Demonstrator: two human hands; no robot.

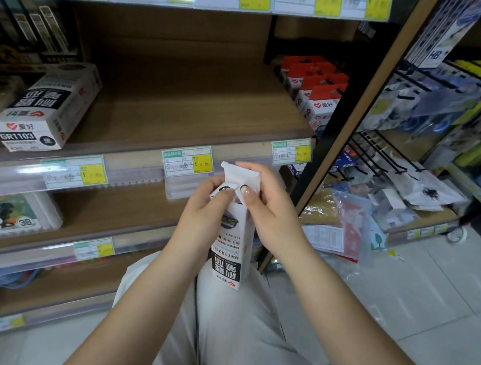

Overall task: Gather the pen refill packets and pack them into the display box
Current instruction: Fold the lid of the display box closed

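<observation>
A tall white and black refill box (230, 250) stands upright on my lap in front of the shelves, its top flap (241, 174) raised. My left hand (202, 208) grips the box's upper left side, fingers curled at the opening. My right hand (269, 204) holds the upper right side with the thumb pressing on the top. A larger white and black display box (48, 106) marked GR1103 lies on the middle shelf at the left. I cannot see inside either box.
The wooden middle shelf (187, 106) has price tags (187, 161) along its rail. Red and white packets (318, 90) stand at its right end. Wire hooks (379, 153) and bagged goods (354, 226) fill the right rack. A rabbit-print case (9, 216) lies on the lower shelf.
</observation>
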